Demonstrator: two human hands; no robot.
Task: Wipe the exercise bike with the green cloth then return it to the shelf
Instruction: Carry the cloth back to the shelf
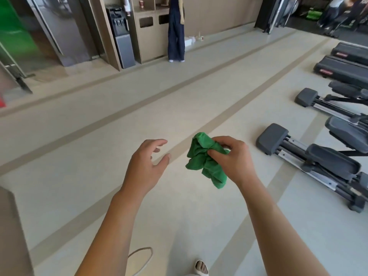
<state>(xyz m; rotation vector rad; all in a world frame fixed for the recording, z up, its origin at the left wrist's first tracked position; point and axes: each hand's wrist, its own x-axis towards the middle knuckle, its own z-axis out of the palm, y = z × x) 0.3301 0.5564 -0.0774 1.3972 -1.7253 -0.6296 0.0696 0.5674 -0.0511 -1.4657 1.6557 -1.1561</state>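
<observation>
Cloth (207, 162) bunched in R hand (232, 158), thumb and fingers pinched round its upper part; rest hangs below and left of grip, long axis roughly top-left to bottom-right. L hand (148, 162) empty, fingers loosely spread, just left of cloth, not touching. Gym machines (310, 158) off to right of grip, so R hand nearer. No bike clearly made out; no shelf seen. Probably wiping not yet begun.
</observation>
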